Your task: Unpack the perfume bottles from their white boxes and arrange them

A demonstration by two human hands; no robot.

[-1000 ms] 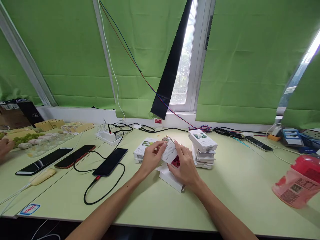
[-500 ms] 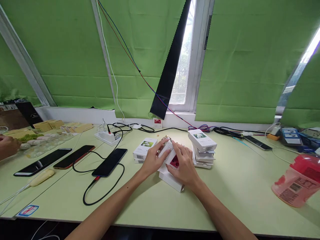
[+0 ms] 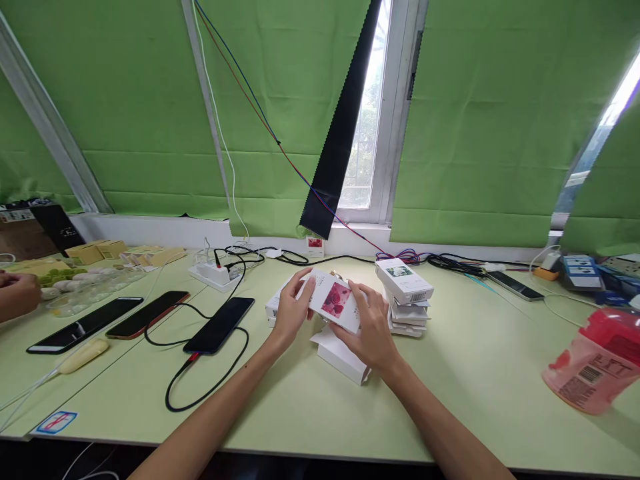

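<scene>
Between my hands I hold a small white cardboard box (image 3: 336,299) with a pink-red flower picture, tilted with its printed face toward me. My left hand (image 3: 291,308) grips its left end, thumb on the face. My right hand (image 3: 369,327) grips the right end. Below it on the table lies an open white box (image 3: 343,357) with a raised flap. Some shiny gold-coloured thing (image 3: 336,274) shows behind the held box, mostly hidden. Left of my left hand is another white box (image 3: 273,305), partly covered. Right of my right hand stands a stack of white boxes (image 3: 405,283).
Phones (image 3: 220,325) and black cables lie to the left, near a white power strip (image 3: 215,273). Another person's hand (image 3: 19,293) is at the far left beside a clear tray (image 3: 95,293). A red-lidded pink jar (image 3: 593,363) stands at right. A phone (image 3: 515,285) lies at the back right.
The held box has turned so its picture faces me, and my hands have moved apart to its two ends. A flap of the box below now shows.
</scene>
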